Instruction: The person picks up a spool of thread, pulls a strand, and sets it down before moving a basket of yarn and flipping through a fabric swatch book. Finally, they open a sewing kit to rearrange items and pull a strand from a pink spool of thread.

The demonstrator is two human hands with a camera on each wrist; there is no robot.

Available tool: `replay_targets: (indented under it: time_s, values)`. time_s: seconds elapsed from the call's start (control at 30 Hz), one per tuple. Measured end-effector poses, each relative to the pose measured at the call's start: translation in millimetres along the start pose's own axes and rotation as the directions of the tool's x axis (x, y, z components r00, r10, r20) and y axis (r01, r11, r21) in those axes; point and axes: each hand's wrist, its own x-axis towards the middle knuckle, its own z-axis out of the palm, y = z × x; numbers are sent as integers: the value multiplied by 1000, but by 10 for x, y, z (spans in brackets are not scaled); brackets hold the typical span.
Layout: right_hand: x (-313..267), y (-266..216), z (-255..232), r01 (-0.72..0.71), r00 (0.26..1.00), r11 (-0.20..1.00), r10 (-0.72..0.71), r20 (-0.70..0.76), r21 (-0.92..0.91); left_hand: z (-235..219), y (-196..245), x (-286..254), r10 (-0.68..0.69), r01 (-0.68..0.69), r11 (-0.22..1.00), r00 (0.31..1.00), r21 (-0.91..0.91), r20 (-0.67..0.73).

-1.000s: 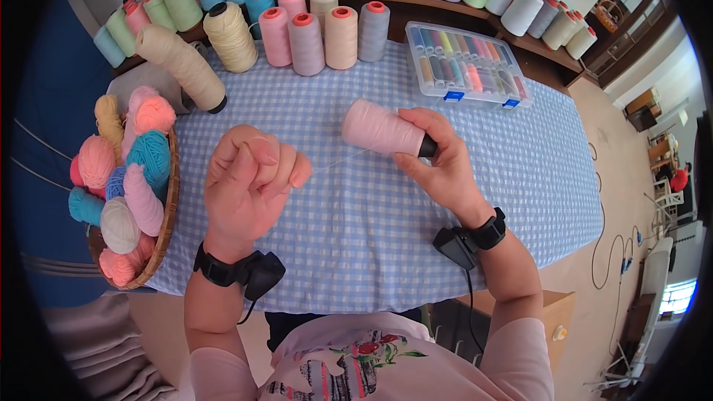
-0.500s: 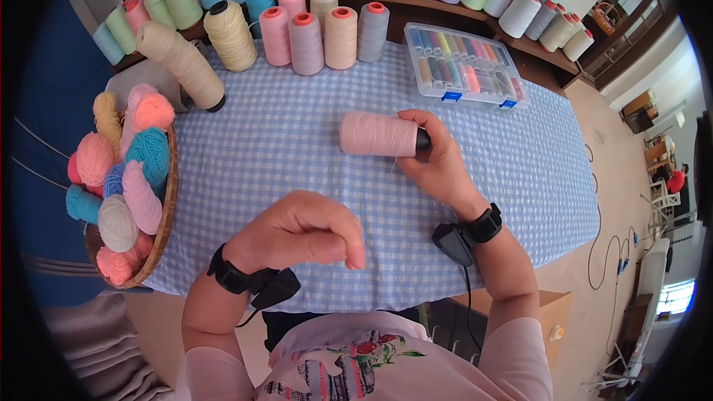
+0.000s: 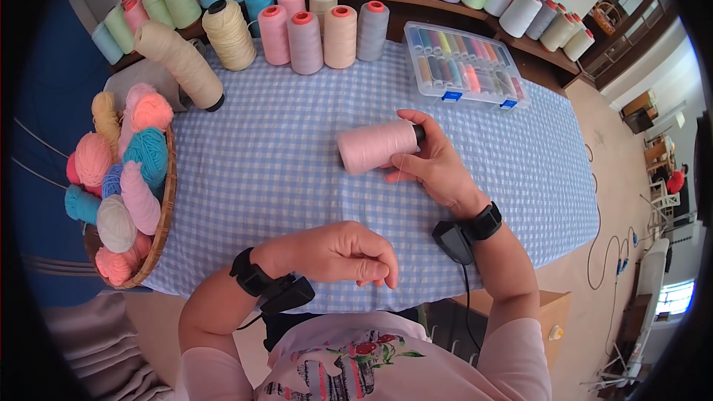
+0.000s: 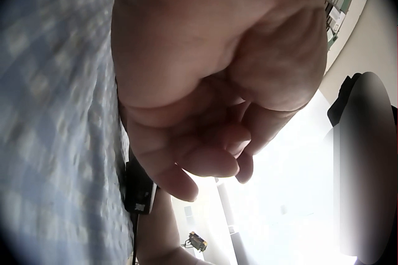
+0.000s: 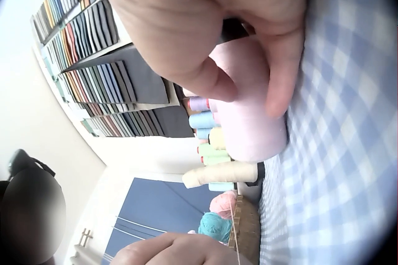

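Observation:
My right hand point(image 3: 440, 171) grips a cone of pale pink thread point(image 3: 375, 147) near its black end, thumb on the near side and fingers round the far side. The cone lies sideways over the blue checked cloth point(image 3: 297, 171), its wide end pointing left. Closer to my body, my left hand point(image 3: 345, 254) has its fingers curled and the thumb against the index finger. In the right wrist view a fine pink thread point(image 5: 234, 221) runs toward the left hand point(image 5: 177, 251). The thread's end is hidden in the fingers.
A basket point(image 3: 165, 212) of yarn balls stands at the left edge. Behind it leans a tall cream cone point(image 3: 178, 65). Several thread cones point(image 3: 304, 43) line the back, and a clear case of small spools point(image 3: 466, 67) lies at the back right.
My left hand has swept from the left, rightward and toward my body, turning palm down. The pink cone has turned in my right hand, its wide end now lower and nearer my body.

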Motion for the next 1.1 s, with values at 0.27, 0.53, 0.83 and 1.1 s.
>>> replay_targets:
  time_s: [0.27,0.53,0.83,1.1]
  values:
    - [20,51,-10,121,991,992,-122,-46,-25,43,-92,21,-56,53,998,991,32,120]
    - [-39,-176,-44,417,905,906,-408,-118,69,21,-154,18,-55,56,998,969,3,242]
    - [-81,-219,-24,473,881,872,-462,-107,125,-206,159,-174,326,-328,939,945,101,37]
    - [-138,-117,105,531,845,837,-514,146,-130,-372,68,-81,220,-262,960,466,105,-857]
